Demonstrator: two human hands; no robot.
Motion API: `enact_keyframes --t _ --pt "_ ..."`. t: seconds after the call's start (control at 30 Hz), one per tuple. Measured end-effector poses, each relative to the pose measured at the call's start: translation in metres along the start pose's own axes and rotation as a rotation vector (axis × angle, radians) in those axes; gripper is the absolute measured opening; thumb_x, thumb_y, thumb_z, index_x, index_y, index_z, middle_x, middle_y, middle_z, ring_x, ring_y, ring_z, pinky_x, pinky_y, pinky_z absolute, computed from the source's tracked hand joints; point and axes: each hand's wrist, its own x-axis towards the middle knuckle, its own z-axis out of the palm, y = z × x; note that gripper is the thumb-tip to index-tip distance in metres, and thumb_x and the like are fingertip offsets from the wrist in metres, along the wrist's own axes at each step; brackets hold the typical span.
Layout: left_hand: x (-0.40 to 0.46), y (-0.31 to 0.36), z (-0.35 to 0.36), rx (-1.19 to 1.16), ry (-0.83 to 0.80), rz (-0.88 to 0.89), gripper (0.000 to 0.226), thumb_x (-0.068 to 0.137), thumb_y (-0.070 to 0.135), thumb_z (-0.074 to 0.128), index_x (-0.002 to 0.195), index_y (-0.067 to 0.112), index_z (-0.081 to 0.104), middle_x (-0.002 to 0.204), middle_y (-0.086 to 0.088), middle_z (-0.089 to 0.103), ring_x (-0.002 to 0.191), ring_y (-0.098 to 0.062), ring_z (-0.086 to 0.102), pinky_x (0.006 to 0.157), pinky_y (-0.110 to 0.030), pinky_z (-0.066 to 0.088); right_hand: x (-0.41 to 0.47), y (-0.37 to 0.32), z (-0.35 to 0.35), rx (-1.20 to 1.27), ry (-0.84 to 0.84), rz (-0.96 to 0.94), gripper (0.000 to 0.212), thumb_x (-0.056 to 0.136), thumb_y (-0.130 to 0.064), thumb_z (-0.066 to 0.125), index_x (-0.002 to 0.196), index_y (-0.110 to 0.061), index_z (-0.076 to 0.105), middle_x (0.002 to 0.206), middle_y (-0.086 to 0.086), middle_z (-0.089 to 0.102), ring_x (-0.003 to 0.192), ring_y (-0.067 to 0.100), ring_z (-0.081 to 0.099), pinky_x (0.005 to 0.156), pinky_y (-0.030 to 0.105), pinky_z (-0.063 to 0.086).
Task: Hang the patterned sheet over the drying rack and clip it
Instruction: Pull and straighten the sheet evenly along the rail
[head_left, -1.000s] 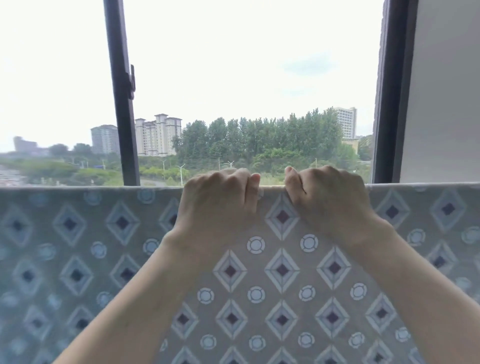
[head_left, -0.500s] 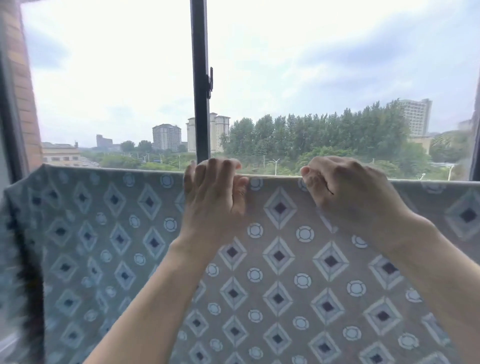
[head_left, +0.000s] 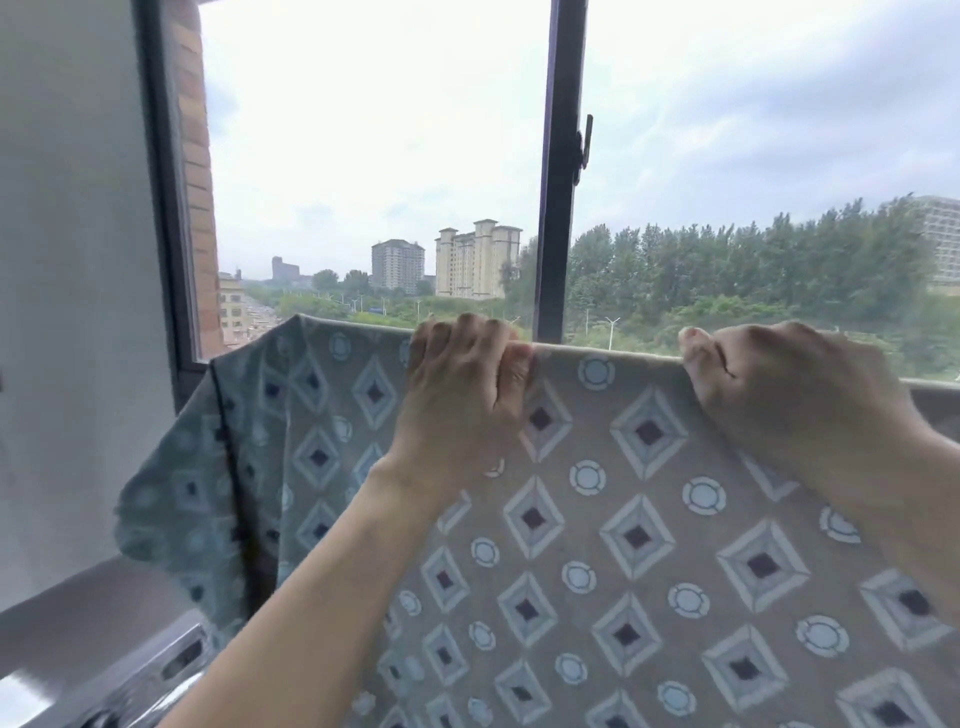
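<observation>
The patterned sheet (head_left: 597, 519) hangs with its top fold running straight across in front of the window (head_left: 374, 156). The drying rack itself is hidden under the cloth, so only the fold shows where it is. Half a second ago the sheet's left side edge was only at the border of the view; now it hangs in plain sight, with a loose corner drooping beside the wall (head_left: 78, 260).

The left hand (head_left: 462, 384) has slid left along the top fold, toward that end. Its grip is closed on the fold, fingers curled over the top. The right hand (head_left: 789, 395) is well apart from it, and its grip is pinched shut on the same fold.

So the person seems to be pulling the sheet flat and even along the rack. No clip can be seen yet, so the clipping is likely still to come.
</observation>
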Motion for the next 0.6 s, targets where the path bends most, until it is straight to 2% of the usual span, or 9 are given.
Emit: enact_keyframes --t 0.13,0.23,0.3,0.37,0.47,0.5,0.53,0.6 --pt "-0.005 -0.011 -0.002 -0.084 -0.008 0.137 0.027 0.101 0.036 0.034 0.116 0.021 0.051 0.122 0.006 0.050 0.125 -0.014 0.039 0.120 -0.042 0.006 0.012 -0.054 0.020 0.126 0.094 -0.168 0.036 0.100 -0.045 0.025 0.082 -0.025 0.049 0.080 -0.006 0.058 0.069 0.016 0.053 0.065 0.032 0.033" --pt "-0.005 -0.036 -0.010 -0.028 0.030 0.058 0.038 0.099 0.042 0.029 0.124 0.021 0.046 0.130 0.003 0.046 0.131 -0.019 0.034 0.120 -0.047 0.005 0.022 -0.086 0.033 0.164 0.098 -0.277 0.027 0.099 -0.041 0.029 0.096 -0.025 0.051 0.094 -0.007 0.060 0.080 0.016 0.055 0.066 0.032 0.032" --pt "-0.004 -0.061 -0.016 0.009 0.029 -0.029 0.044 0.099 0.048 0.026 0.127 0.020 0.045 0.135 0.000 0.043 0.133 -0.024 0.032 0.119 -0.051 0.007 0.027 -0.099 0.037 0.124 0.120 -0.304 0.033 0.098 -0.045 0.024 0.091 -0.024 0.049 0.089 -0.006 0.061 0.075 0.017 0.055 0.064 0.032 0.033" --pt "-0.005 -0.084 -0.020 0.060 0.053 -0.106 0.045 0.098 0.052 0.024 0.126 0.023 0.046 0.142 -0.003 0.037 0.137 -0.027 0.028 0.117 -0.057 0.008 0.033 -0.105 0.036 0.078 0.073 -0.272 0.046 0.097 -0.051 0.014 0.077 -0.022 0.044 0.072 -0.005 0.057 0.060 0.015 0.049 0.059 0.032 0.032" --pt "-0.007 -0.109 -0.021 0.153 0.118 -0.217 0.052 0.096 0.059 0.012 0.125 0.030 0.045 0.151 -0.004 0.025 0.146 -0.028 0.013 0.114 -0.061 -0.013 0.044 -0.110 0.031 0.070 -0.086 -0.197 0.063 0.098 -0.054 0.011 0.070 -0.018 0.053 0.061 -0.002 0.056 0.054 0.013 0.052 0.054 0.028 0.035" --pt "-0.008 -0.116 -0.021 0.156 0.125 -0.238 0.055 0.096 0.061 0.009 0.126 0.031 0.044 0.152 -0.004 0.024 0.146 -0.029 0.012 0.113 -0.064 -0.010 0.047 -0.113 0.032 0.076 -0.110 -0.186 0.064 0.099 -0.053 0.012 0.070 -0.017 0.056 0.062 -0.001 0.058 0.055 0.014 0.055 0.054 0.027 0.038" --pt "-0.007 -0.122 -0.022 0.145 0.117 -0.237 0.059 0.095 0.063 0.007 0.127 0.031 0.044 0.151 -0.004 0.025 0.144 -0.029 0.015 0.113 -0.068 -0.002 0.049 -0.117 0.034 0.080 -0.109 -0.185 0.063 0.100 -0.051 0.014 0.071 -0.016 0.057 0.063 0.000 0.058 0.057 0.015 0.056 0.056 0.029 0.042" --pt "-0.004 -0.131 -0.025 0.119 0.082 -0.200 0.060 0.094 0.064 0.008 0.126 0.029 0.043 0.141 -0.002 0.031 0.134 -0.029 0.026 0.109 -0.066 0.018 0.053 -0.128 0.040 0.107 -0.066 -0.213 0.056 0.102 -0.046 0.017 0.072 -0.017 0.055 0.065 -0.001 0.058 0.058 0.015 0.056 0.057 0.029 0.043"
